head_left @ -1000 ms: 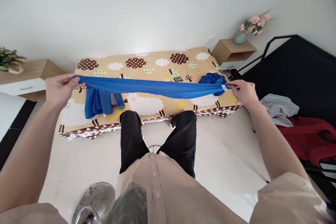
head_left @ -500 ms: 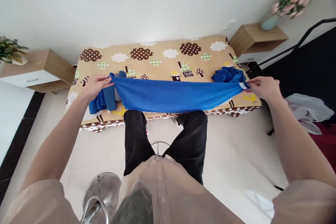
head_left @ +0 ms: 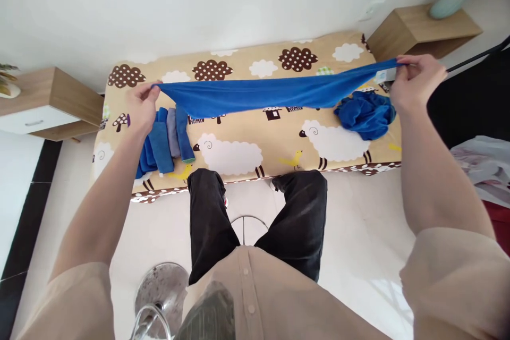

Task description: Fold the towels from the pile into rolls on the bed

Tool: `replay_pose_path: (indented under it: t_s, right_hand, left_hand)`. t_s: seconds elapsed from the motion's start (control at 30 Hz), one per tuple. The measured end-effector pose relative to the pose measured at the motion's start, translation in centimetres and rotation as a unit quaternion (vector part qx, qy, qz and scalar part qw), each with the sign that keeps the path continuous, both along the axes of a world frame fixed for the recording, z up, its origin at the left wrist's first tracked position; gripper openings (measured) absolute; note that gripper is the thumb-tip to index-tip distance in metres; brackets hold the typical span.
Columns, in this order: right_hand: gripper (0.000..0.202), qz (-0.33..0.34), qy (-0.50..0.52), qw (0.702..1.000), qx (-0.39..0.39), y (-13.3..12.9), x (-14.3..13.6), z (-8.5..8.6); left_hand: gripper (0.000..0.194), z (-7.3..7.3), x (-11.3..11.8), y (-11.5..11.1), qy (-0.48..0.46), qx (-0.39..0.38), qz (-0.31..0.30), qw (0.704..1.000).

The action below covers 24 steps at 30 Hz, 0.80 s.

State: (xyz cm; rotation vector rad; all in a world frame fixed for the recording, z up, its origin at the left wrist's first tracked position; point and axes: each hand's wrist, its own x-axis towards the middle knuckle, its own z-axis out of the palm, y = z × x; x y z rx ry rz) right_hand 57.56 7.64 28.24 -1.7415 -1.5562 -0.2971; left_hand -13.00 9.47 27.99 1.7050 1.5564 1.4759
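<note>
A blue cloth [head_left: 258,96] is stretched in the air between my two hands, above a bed with a patterned sheet [head_left: 227,156]. My left hand [head_left: 145,103] pinches its left corner. At the other end my right hand [head_left: 416,82] grips the corner beside a white tag [head_left: 385,75]; this end is higher. The lower edge sags loosely. Under and beside my left hand lie several rolled or folded cloths [head_left: 161,146], blue and grey. A crumpled pile of blue cloth [head_left: 366,114] rests on the sheet near my right wrist.
Wooden cabinets stand at the left [head_left: 56,98] and at the right [head_left: 422,26], the right one holding a vase [head_left: 452,1] of pink flowers. A round metal stool base [head_left: 161,292] is on the floor at lower left. Plastic bags [head_left: 484,162] lie at the right edge.
Both hands have lifted the blue cloth up and away from my knees, my right hand more than my left. The sheep pattern and more of the rolled cloths now show below it.
</note>
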Motion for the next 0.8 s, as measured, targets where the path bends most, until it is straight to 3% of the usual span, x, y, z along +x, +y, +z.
replay_pose_path:
  t_s: [0.07, 0.13, 0.23, 0.33, 0.43, 0.53, 0.63, 0.8]
  right_hand:
    - [0.028, 0.038, 0.019, 0.999, 0.012, 0.1, -0.4, -1.1]
    - [0.028, 0.03, 0.031, 0.999, -0.019, -0.2, -0.7, -3.3]
    - [0.03, -0.001, 0.054, 0.994, -0.092, -0.7, -1.0, -8.2]
    - [0.032, -0.011, 0.073, 0.982, -0.176, -1.5, -1.5, -13.5]
    - [0.032, -0.007, 0.058, 0.965, -0.254, -2.7, -2.1, -18.3]
    - [0.035, 0.029, 0.029, 0.94, -0.339, -4.0, -2.4, -22.3]
    - [0.038, 0.055, 0.008, 0.911, -0.409, -5.2, -2.1, -25.4]
    - [0.041, 0.035, -0.001, 0.892, -0.45, -6.2, -1.8, -27.9]
  left_hand:
    - [0.028, -1.2, -0.3, -0.5, 0.025, 0.011, -0.01, 1.0]
    - [0.024, -3.4, -0.6, -1.2, 0.055, 0.004, -0.005, 0.998]
    - [0.023, -8.1, -1.1, -2.2, 0.143, -0.033, 0.02, 0.989]
    - [0.028, -13.3, -1.5, -3.1, 0.221, -0.104, 0.005, 0.97]
    - [0.031, -18.4, -1.6, -4.1, 0.298, -0.205, -0.008, 0.932]
    - [0.035, -22.6, -1.4, -5.3, 0.41, -0.26, -0.061, 0.872]
    - [0.033, -25.2, -0.8, -6.3, 0.48, -0.271, -0.128, 0.824]
    - [0.033, -26.5, 0.2, -6.5, 0.522, -0.241, -0.167, 0.801]
